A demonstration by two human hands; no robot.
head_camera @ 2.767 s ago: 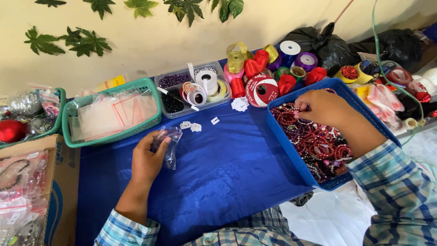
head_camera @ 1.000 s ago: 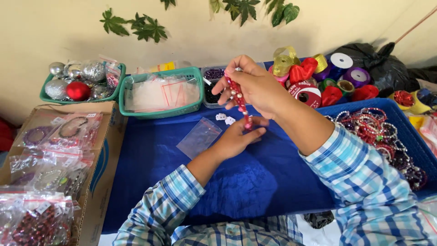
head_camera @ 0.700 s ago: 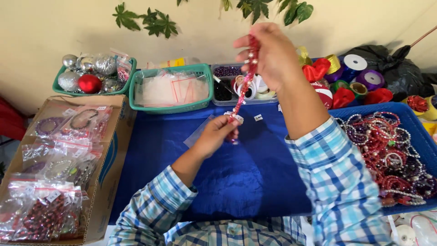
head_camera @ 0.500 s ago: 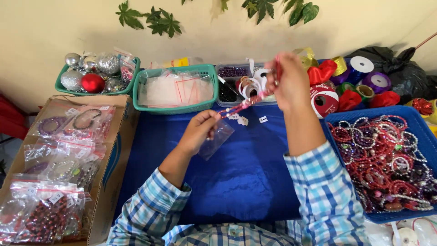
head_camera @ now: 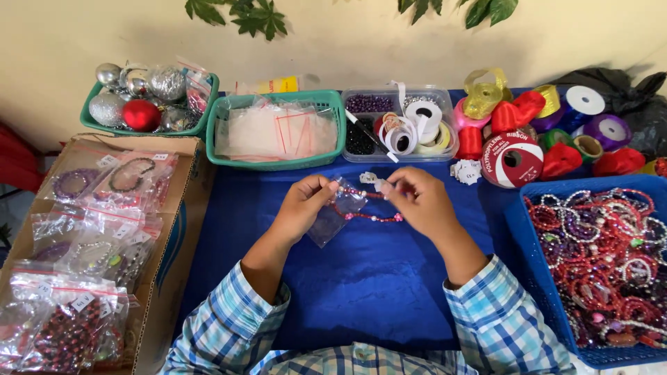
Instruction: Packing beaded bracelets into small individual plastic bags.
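Red and pink beaded bracelet [head_camera: 368, 217] against a clear bag [head_camera: 338, 215], over a deep blue desk [head_camera: 361, 292]; blue-and-white plaid sleeves [head_camera: 229, 326], teal baskets [head_camera: 278, 161], a blue bin [head_camera: 535, 278], silver and red baubles [head_camera: 139, 114], and a brown cardboard box [head_camera: 174, 243].

Both hands meet over the middle of the table [head_camera: 361, 292]: left hand [head_camera: 302, 205] pinching a small plastic bag [head_camera: 337, 219], right hand [head_camera: 420, 205] just beside it, a beaded bracelet [head_camera: 368, 217] strung between them. Behind them, a basket of bags [head_camera: 278, 130], left of a tray of ribbon rolls [head_camera: 403, 125]. Far left at the back, a basket of ornaments [head_camera: 142, 104]. A cardboard box of bagged bracelets [head_camera: 90, 243] lies left; a bin of loose bracelets [head_camera: 597, 260] right, ribbon spools [head_camera: 542, 135] behind it.
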